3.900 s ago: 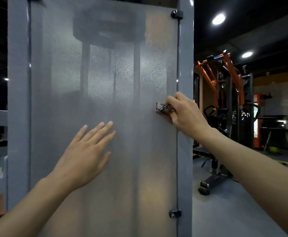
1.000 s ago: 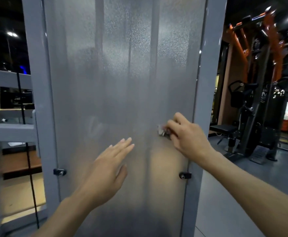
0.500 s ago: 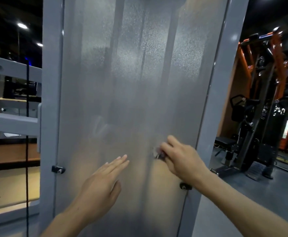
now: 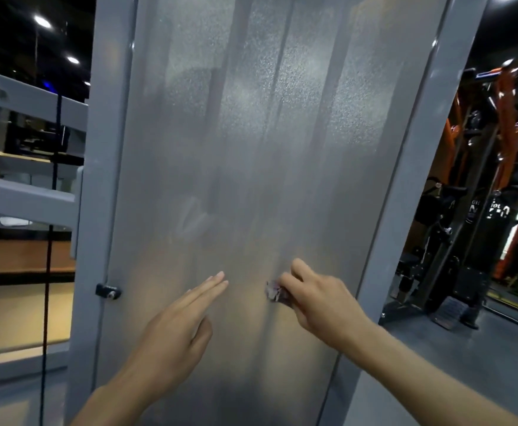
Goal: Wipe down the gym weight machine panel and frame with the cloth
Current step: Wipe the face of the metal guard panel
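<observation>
A tall frosted translucent panel (image 4: pixel 251 149) of the weight machine fills the middle of the view, held between grey frame posts (image 4: pixel 107 179) on the left and right. My right hand (image 4: pixel 319 296) grips a small crumpled cloth (image 4: pixel 274 292) and presses it against the lower part of the panel. Only a small wad of the cloth shows past my fingers. My left hand (image 4: pixel 178 327) lies against the panel with fingers straight, a little left of the cloth.
A black clip (image 4: pixel 108 291) fastens the panel to the left post. A black cable (image 4: pixel 50 241) hangs at left beside grey crossbars (image 4: pixel 24 195). Orange and black gym machines (image 4: pixel 479 210) stand on the grey floor at right.
My right hand has carried the cloth down the panel and leftward toward its middle. My left hand has followed it down, staying flat. The view has shifted right to left across the panel.
</observation>
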